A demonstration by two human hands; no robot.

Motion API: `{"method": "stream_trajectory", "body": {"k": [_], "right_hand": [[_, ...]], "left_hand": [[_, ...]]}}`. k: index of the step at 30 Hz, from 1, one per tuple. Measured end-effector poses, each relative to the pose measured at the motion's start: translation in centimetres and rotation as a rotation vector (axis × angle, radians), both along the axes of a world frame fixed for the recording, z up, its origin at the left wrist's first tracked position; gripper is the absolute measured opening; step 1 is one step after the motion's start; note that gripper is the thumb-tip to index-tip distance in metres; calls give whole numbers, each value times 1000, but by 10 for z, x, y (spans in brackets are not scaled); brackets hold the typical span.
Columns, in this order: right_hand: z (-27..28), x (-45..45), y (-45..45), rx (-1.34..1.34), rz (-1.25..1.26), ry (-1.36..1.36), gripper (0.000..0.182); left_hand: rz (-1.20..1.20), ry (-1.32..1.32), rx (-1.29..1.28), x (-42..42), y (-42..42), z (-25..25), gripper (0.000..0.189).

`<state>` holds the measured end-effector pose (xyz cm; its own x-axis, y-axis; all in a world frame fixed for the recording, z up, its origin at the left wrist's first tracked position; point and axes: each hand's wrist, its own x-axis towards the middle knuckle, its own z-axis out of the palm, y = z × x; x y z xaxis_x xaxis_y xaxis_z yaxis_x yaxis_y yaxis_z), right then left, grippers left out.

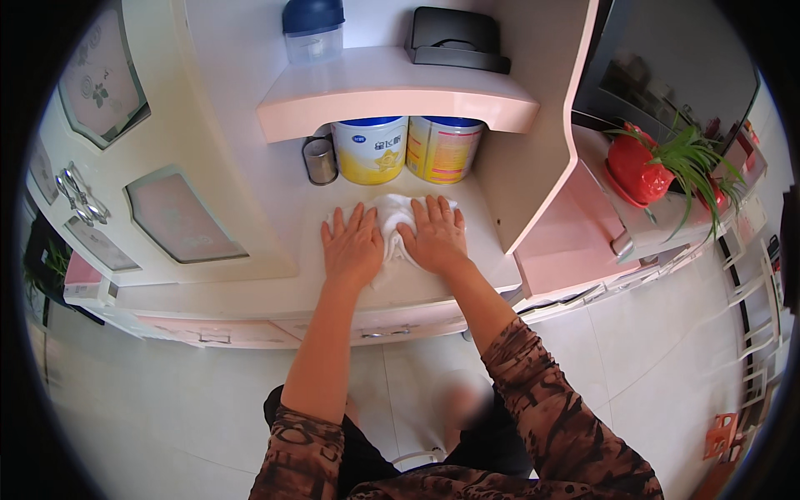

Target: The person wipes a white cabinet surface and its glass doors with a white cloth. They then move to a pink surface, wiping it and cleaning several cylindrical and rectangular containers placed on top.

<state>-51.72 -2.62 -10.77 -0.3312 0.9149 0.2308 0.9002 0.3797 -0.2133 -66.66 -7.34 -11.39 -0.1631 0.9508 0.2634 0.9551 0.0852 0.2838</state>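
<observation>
A white cloth lies on the white cabinet top, bunched into a raised fold between my two hands. My left hand rests palm down over the cloth's left part, its fingers spread and pointing at the back of the niche. On the right part my right hand presses flat in the same way, thumb beside the fold. Neither hand's fingers curl around the cloth, and the palms hide much of it. Just behind stand two yellow-and-white cans with blue lids and a small metal cup.
Above the cans a pink-edged shelf juts out, bearing a blue-lidded plastic container and a black stand. A cabinet door borders the left, a side panel the right. Beyond it are a red plant pot and a dark screen.
</observation>
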Motion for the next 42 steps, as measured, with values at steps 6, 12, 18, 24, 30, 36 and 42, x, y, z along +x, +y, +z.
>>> {"method": "stream_trajectory", "body": {"k": [6, 12, 18, 24, 30, 36, 42], "right_hand": [[-6, 3, -11, 40, -7, -5, 62], [-6, 5, -16, 49, -3, 15, 62], [-13, 11, -29, 130, 24, 43, 58], [-14, 19, -31, 194, 80, 76, 49], [10, 35, -25, 169, -122, -31, 35], [-17, 48, 44, 348, -69, 32, 35], [-11, 34, 46, 260, -230, -3, 30]], "left_hand": [[-15, 48, 51, 0, -8, -8, 42], [-34, 12, 71, 1, -14, -6, 42], [-93, 34, 128, 3, -33, -13, 40], [-113, 53, 170, 13, -40, -5, 40], [-234, -118, 134, 14, -36, 4, 44], [-376, 57, 104, 28, -15, -5, 52], [-430, 59, -20, 34, 11, 2, 54]]}}
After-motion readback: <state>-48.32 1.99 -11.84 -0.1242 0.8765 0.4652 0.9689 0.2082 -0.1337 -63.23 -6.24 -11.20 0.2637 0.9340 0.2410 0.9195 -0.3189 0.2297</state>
